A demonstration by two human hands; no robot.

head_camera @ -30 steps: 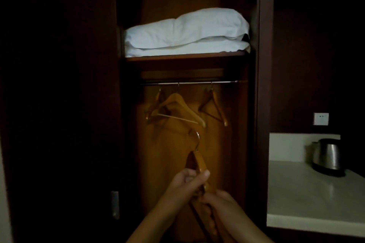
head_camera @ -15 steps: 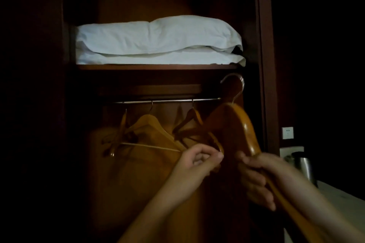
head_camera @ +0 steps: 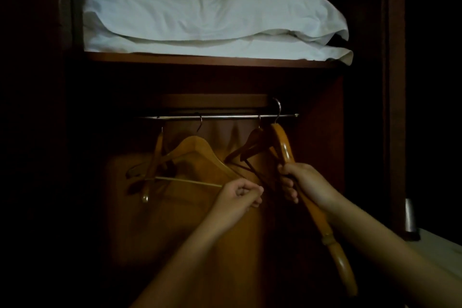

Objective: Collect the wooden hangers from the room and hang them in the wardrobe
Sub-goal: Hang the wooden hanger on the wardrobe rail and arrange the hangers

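Wooden hanger at right end of the rail.
Right hand fingers wrap round it, hook above rail; left hand curled below rail, contents unclear.

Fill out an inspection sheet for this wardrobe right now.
Surface: wardrobe shelf above a metal rail.
Job's things: three wooden hangers on the rail; a fourth hanger held up, hook at the rail's right end.
Clutter: white pillows on the shelf.
Hands: right hand grips the fourth hanger; left hand curled beside the hung ones, grip unclear.
Cables: nothing seen.
Surroundings: dim; pale counter to the right.
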